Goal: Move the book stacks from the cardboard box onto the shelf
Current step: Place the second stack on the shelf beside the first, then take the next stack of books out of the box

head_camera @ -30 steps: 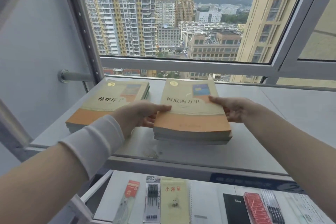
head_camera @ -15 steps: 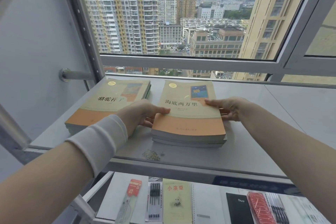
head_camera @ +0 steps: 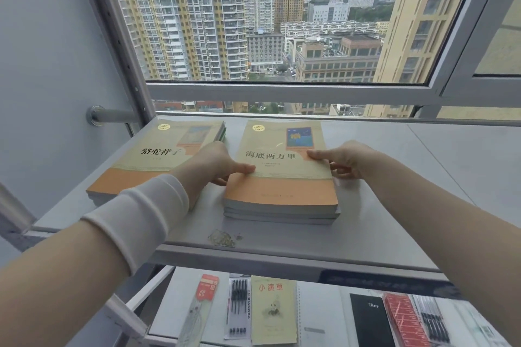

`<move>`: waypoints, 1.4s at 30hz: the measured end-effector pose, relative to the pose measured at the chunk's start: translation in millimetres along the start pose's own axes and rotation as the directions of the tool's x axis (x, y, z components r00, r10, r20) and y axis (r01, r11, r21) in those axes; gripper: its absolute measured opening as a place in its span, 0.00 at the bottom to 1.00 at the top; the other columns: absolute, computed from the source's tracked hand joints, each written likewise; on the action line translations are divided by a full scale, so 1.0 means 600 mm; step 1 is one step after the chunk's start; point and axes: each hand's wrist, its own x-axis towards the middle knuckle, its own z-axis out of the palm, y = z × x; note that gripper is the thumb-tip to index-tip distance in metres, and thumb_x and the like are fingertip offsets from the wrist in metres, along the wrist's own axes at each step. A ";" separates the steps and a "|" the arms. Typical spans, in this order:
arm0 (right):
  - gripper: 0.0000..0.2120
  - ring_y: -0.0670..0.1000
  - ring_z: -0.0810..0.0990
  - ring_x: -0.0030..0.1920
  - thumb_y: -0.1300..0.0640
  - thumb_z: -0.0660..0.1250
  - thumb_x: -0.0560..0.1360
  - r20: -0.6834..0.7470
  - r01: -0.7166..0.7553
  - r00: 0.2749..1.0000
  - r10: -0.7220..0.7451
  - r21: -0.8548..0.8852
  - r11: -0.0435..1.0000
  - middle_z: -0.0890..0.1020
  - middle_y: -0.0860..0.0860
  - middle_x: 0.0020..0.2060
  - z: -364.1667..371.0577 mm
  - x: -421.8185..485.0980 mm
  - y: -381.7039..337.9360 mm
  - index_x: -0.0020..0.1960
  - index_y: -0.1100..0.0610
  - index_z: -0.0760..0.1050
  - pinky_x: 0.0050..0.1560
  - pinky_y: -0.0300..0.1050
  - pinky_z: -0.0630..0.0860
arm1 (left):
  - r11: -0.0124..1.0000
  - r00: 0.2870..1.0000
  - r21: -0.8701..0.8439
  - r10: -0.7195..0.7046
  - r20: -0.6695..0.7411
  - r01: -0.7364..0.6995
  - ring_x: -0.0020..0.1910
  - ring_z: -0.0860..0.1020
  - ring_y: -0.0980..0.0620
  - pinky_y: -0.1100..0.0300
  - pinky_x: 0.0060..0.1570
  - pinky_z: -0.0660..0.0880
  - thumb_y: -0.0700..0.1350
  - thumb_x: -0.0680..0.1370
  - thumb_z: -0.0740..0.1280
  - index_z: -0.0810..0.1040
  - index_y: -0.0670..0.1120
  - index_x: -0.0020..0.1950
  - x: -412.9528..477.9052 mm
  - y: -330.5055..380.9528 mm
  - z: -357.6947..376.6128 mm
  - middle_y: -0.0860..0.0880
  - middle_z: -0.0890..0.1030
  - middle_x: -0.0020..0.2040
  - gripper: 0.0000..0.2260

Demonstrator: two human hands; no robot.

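Fingers [head_camera: 318,154] of both hands grip the "海底两万里" stack [head_camera: 282,177].

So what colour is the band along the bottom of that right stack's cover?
Orange, clearest in the head view.

shelf [head_camera: 394,177]: grey, flat | on it: left book stack [head_camera: 158,160], right book stack [head_camera: 282,177]

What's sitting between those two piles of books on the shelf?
In the head view, only the left hand, gripping the right stack; otherwise bare shelf separates it from the left stack.
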 end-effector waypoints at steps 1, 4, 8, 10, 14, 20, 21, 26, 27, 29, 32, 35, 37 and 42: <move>0.23 0.54 0.76 0.48 0.43 0.74 0.66 -0.013 0.018 1.000 -0.018 -0.024 1.000 0.77 0.54 0.41 0.001 -0.004 0.001 0.45 0.61 0.72 0.52 0.48 0.74 | 0.997 1.000 0.076 0.022 -0.015 -0.020 0.39 0.79 0.49 0.61 0.38 0.77 0.55 0.71 0.72 0.67 0.42 0.39 -0.005 0.004 -0.001 0.47 0.76 0.40 0.19; 0.25 0.57 0.76 0.49 0.41 0.68 0.70 -0.069 0.096 0.991 -0.113 -0.214 0.972 0.77 0.58 0.49 -0.001 -0.037 -0.003 0.50 0.64 0.72 0.53 0.49 0.74 | 0.942 0.984 0.307 0.165 -0.072 -0.136 0.50 0.77 0.45 0.58 0.43 0.74 0.54 0.72 0.71 0.70 0.38 0.61 -0.027 0.015 0.000 0.42 0.77 0.54 0.26; 0.31 0.60 0.72 0.64 0.40 0.61 0.75 -0.261 0.120 0.909 -0.325 -0.583 0.804 0.73 0.60 0.65 -0.024 -0.111 0.005 0.67 0.64 0.67 0.61 0.52 0.70 | 0.689 0.786 0.594 0.600 -0.148 -0.415 0.66 0.72 0.41 0.49 0.64 0.69 0.53 0.75 0.67 0.60 0.41 0.74 -0.055 0.036 0.016 0.40 0.73 0.67 0.32; 0.31 0.60 0.69 0.66 0.41 0.60 0.76 -0.316 0.072 0.854 -0.412 -0.713 0.697 0.69 0.60 0.67 -0.038 -0.157 0.028 0.69 0.61 0.64 0.64 0.53 0.67 | 0.599 0.717 0.619 0.693 -0.081 -0.509 0.66 0.71 0.41 0.48 0.64 0.69 0.54 0.76 0.65 0.62 0.42 0.73 -0.072 0.055 0.030 0.41 0.74 0.67 0.29; 0.28 0.59 0.67 0.67 0.43 0.57 0.77 -0.353 -0.058 0.822 -0.446 -0.832 0.552 0.68 0.58 0.68 -0.063 -0.258 0.099 0.71 0.59 0.62 0.67 0.55 0.64 | 0.444 0.631 0.669 0.775 0.047 -0.595 0.66 0.71 0.41 0.49 0.64 0.67 0.55 0.77 0.63 0.66 0.42 0.70 -0.123 0.090 0.079 0.41 0.74 0.66 0.25; 0.28 0.57 0.60 0.73 0.45 0.57 0.78 -0.484 -0.276 0.817 -0.314 -0.805 0.525 0.65 0.56 0.71 -0.139 -0.444 0.244 0.73 0.58 0.59 0.73 0.56 0.54 | 0.227 0.445 0.639 0.873 0.202 -0.735 0.62 0.73 0.41 0.48 0.64 0.67 0.55 0.78 0.61 0.66 0.42 0.70 -0.269 0.154 0.191 0.41 0.75 0.64 0.25; 0.29 0.58 0.58 0.74 0.45 0.56 0.78 -0.517 -0.318 0.808 -0.281 -0.785 0.531 0.64 0.56 0.72 -0.155 -0.477 0.273 0.73 0.58 0.59 0.73 0.57 0.53 | 0.199 0.416 0.622 0.881 0.225 -0.757 0.62 0.73 0.40 0.48 0.63 0.67 0.55 0.78 0.61 0.66 0.42 0.70 -0.299 0.167 0.213 0.41 0.75 0.64 0.25; 0.31 0.57 0.51 0.76 0.45 0.55 0.78 -0.659 -0.516 0.746 -0.098 -0.664 0.540 0.58 0.55 0.75 -0.222 -0.664 0.425 0.76 0.58 0.53 0.75 0.58 0.48 | 0.058 0.270 0.507 0.895 0.355 -0.860 0.65 0.71 0.40 0.50 0.62 0.66 0.55 0.79 0.60 0.66 0.42 0.69 -0.487 0.231 0.346 0.42 0.73 0.66 0.24; 0.31 0.57 0.51 0.76 0.45 0.55 0.78 -0.679 -0.549 0.731 -0.065 -0.642 0.536 0.59 0.55 0.75 -0.235 -0.707 0.457 0.76 0.58 0.53 0.75 0.58 0.48 | 0.034 0.242 0.483 0.895 0.376 -0.875 0.65 0.71 0.40 0.50 0.63 0.66 0.55 0.78 0.60 0.66 0.42 0.69 -0.532 0.242 0.376 0.42 0.73 0.66 0.24; 0.29 0.57 0.51 0.76 0.45 0.55 0.79 -0.716 -0.603 0.697 -0.012 -0.596 0.531 0.60 0.55 0.75 -0.259 -0.793 0.525 0.75 0.58 0.55 0.74 0.58 0.48 | -0.011 0.182 0.426 0.893 0.410 -0.905 0.67 0.70 0.40 0.49 0.64 0.65 0.55 0.78 0.61 0.66 0.42 0.69 -0.625 0.259 0.439 0.41 0.72 0.67 0.24; 0.29 0.58 0.52 0.76 0.45 0.55 0.78 -0.766 -0.681 0.639 0.076 -0.517 0.518 0.61 0.56 0.74 -0.295 -0.925 0.635 0.74 0.59 0.56 0.74 0.57 0.49 | -0.075 0.107 0.359 0.881 0.461 -0.930 0.67 0.70 0.40 0.49 0.65 0.65 0.55 0.78 0.61 0.67 0.42 0.70 -0.775 0.278 0.540 0.41 0.72 0.67 0.25; 0.29 0.58 0.52 0.76 0.45 0.55 0.79 -0.799 -0.747 0.576 0.171 -0.430 0.507 0.60 0.56 0.74 -0.322 -1.053 0.743 0.74 0.59 0.56 0.74 0.57 0.49 | -0.145 0.034 0.293 0.848 0.529 -0.945 0.67 0.69 0.40 0.49 0.64 0.65 0.55 0.78 0.61 0.66 0.42 0.69 -0.921 0.288 0.638 0.41 0.72 0.67 0.24; 0.28 0.58 0.52 0.76 0.45 0.54 0.79 -0.823 -0.790 0.516 0.238 -0.350 0.504 0.61 0.56 0.74 -0.336 -1.139 0.815 0.74 0.58 0.57 0.74 0.57 0.48 | -0.206 -0.034 0.231 0.813 0.582 -0.951 0.68 0.68 0.41 0.50 0.65 0.64 0.55 0.79 0.60 0.64 0.43 0.71 -1.021 0.293 0.703 0.42 0.71 0.68 0.25; 0.29 0.59 0.51 0.76 0.45 0.52 0.79 -0.835 -0.885 0.381 0.397 -0.205 0.418 0.59 0.56 0.75 -0.360 -1.307 0.986 0.75 0.57 0.54 0.74 0.59 0.48 | -0.357 -0.210 0.093 0.720 0.662 -0.929 0.68 0.68 0.42 0.50 0.64 0.65 0.55 0.79 0.59 0.63 0.44 0.72 -1.225 0.299 0.862 0.42 0.71 0.68 0.25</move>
